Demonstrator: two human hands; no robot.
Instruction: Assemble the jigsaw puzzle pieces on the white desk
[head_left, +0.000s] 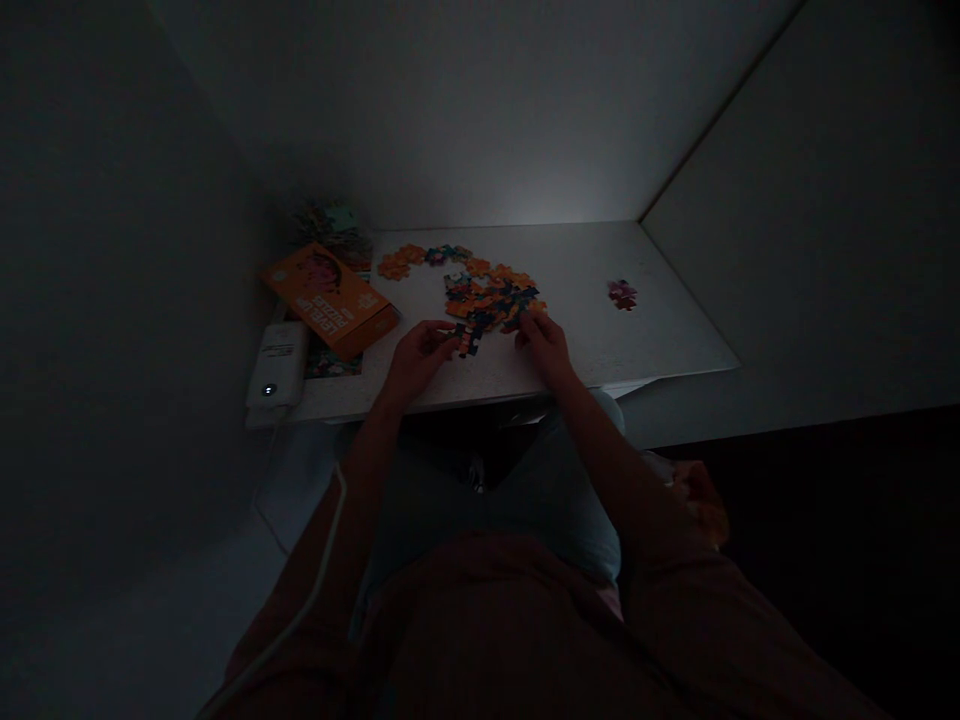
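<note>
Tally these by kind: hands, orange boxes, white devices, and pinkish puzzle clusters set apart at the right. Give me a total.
Left hand and right hand: 2
Orange box: 1
White device: 1
Pinkish puzzle cluster: 1
Total: 5
The puzzle pieces heaped mid-table overlap too much in the dim light to count singly.
</note>
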